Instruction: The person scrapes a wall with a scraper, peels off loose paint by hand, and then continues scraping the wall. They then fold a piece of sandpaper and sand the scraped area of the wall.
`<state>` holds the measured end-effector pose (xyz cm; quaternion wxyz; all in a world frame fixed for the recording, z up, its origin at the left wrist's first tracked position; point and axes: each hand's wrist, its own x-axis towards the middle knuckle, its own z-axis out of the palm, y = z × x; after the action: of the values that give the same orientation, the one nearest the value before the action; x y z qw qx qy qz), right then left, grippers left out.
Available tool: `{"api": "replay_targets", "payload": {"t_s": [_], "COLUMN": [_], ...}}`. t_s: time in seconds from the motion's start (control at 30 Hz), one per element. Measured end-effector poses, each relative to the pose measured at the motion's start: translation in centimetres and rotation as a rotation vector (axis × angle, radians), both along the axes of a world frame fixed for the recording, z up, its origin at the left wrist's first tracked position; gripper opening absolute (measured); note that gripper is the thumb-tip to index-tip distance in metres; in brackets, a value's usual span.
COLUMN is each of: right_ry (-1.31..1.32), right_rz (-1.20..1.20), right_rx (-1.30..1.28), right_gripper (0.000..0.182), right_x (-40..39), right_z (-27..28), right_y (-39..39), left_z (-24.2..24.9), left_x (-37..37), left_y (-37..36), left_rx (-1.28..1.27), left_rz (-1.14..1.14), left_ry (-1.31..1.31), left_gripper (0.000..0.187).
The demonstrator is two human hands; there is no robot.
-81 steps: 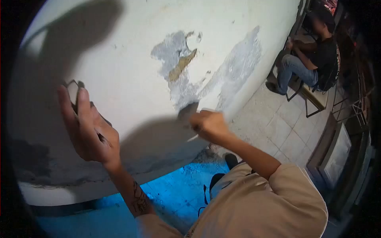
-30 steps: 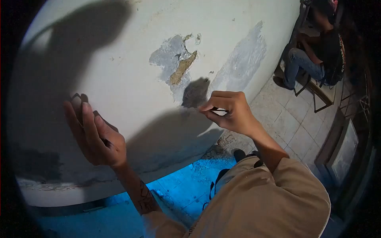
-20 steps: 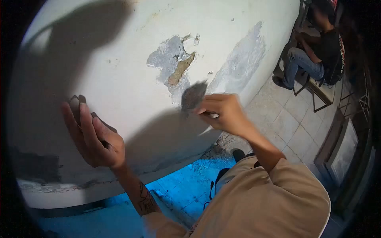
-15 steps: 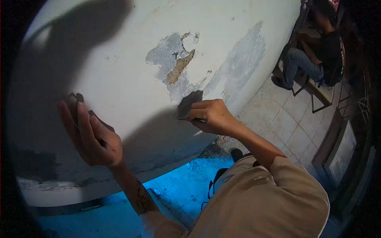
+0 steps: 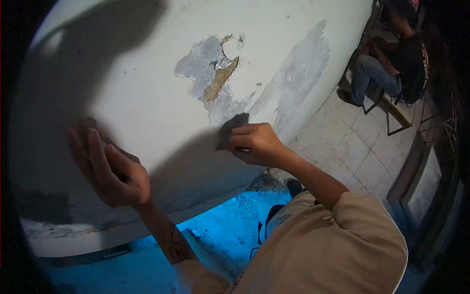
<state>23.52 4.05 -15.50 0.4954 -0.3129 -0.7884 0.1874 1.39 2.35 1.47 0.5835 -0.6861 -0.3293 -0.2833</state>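
A white painted wall (image 5: 147,93) fills most of the view. Its coat has come off in a grey patch (image 5: 200,61), where a strip of rough brown base (image 5: 223,78) shows. My right hand (image 5: 257,142) is closed in a pinch close to the wall, just below that patch, with a dark shadow beside its fingers; I cannot tell what it grips. On the left, my left hand (image 5: 115,169) is raised near the wall, fingers extended and slightly curved, partly in shadow. A longer grey scraped area (image 5: 303,68) lies to the right of the first patch.
A person (image 5: 391,68) sits on a low stool (image 5: 391,110) at the upper right. Pale floor tiles (image 5: 352,147) run along the wall's right side. Bits of debris lie on the blue-lit floor (image 5: 220,228) below. A flat panel (image 5: 423,186) leans at the right.
My right hand stays near the same spot below the grey patch, its wrist turned slightly. My left hand has shifted a little to the left. The view has moved slightly.
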Motion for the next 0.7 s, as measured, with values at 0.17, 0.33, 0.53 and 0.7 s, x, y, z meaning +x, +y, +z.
{"api": "replay_targets", "payload": {"t_s": [0.17,0.33,0.53,0.7], "right_ry": [0.032,0.054,0.142,0.05], "right_rz": [0.005,0.06,-0.031,-0.007], "right_rx": [0.029,0.005,-0.068,0.057], "right_gripper": [0.011,0.015,0.014,0.013], "right_x": [1.5,-0.9,2.7,0.8], "right_z": [0.9,-0.6,2.2,0.9], "right_y": [0.6,0.6,0.4,0.7], "left_z": [-0.1,0.2,-0.3,-0.2], "left_x": [-0.2,-0.3,0.8,-0.3], "left_y": [0.1,0.4,0.0,0.2], "left_rx": [0.004,0.024,0.001,0.0], "left_rz": [-0.011,-0.041,-0.043,-0.044], "left_ry": [0.033,0.063,-0.04,-0.007], "left_gripper": [0.026,0.026,0.025,0.028]}}
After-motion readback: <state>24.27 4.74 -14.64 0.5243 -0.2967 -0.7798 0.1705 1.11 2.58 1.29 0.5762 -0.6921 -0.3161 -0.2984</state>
